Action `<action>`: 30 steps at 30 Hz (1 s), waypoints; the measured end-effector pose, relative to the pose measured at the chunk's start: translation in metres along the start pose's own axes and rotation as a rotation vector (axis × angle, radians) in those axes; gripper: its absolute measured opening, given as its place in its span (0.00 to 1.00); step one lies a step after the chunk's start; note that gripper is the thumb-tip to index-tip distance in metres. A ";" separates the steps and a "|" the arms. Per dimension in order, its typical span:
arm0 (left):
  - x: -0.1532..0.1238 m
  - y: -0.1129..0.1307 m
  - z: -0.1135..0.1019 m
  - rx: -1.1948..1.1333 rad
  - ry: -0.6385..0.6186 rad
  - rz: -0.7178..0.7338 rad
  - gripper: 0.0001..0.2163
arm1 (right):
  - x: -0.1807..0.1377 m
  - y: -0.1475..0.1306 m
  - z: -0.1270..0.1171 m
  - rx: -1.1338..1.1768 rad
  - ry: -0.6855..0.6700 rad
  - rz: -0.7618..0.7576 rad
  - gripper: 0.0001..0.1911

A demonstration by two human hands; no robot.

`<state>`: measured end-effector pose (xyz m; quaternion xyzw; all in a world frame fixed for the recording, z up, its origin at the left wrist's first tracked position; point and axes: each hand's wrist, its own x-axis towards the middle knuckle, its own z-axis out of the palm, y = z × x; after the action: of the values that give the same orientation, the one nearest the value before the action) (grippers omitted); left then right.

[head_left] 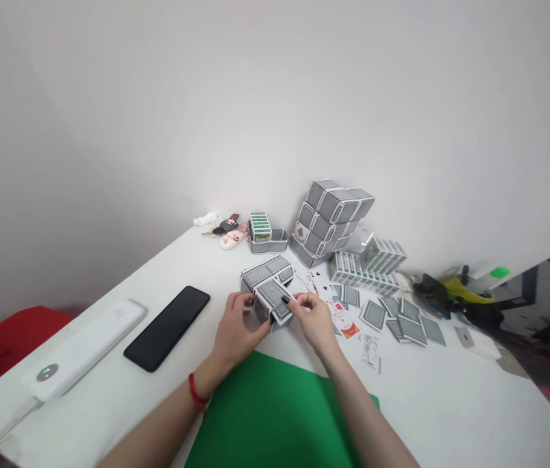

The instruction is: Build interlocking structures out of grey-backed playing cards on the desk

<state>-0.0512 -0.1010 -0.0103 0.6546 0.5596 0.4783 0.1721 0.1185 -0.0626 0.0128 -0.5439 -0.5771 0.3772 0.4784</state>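
Observation:
Both my hands hold a small block structure made of folded playing cards (pixel 269 289) with grey patterned backs, resting on the white table (pixel 441 403). My left hand (pixel 236 328) grips its left side with curled fingers; a red string circles that wrist. My right hand (pixel 314 318) pinches the right side of the same structure. Loose cards (pixel 392 318) lie spread to the right of my hands, some face up, most face down.
A taller stack of card cubes (pixel 331 218) leans at the wall, with rows of card decks (pixel 365 273) beside it. A black phone (pixel 168 327) and white power bank (pixel 82 348) lie left. A green sheet (pixel 275 416) lies under my forearms. Keys and a pink charm (pixel 229 233) sit far back.

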 end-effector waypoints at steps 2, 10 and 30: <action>0.002 0.000 -0.001 -0.035 -0.022 -0.004 0.18 | 0.001 0.000 -0.001 -0.017 0.001 0.008 0.16; 0.010 -0.006 -0.005 -0.089 -0.062 0.056 0.19 | 0.002 0.000 -0.004 -0.053 0.043 -0.009 0.16; 0.017 -0.004 -0.013 -0.077 -0.153 0.071 0.17 | 0.001 -0.006 -0.005 -0.181 0.013 -0.006 0.13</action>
<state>-0.0651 -0.0888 0.0002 0.7014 0.5025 0.4539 0.2225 0.1222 -0.0628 0.0200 -0.5856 -0.6072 0.3186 0.4322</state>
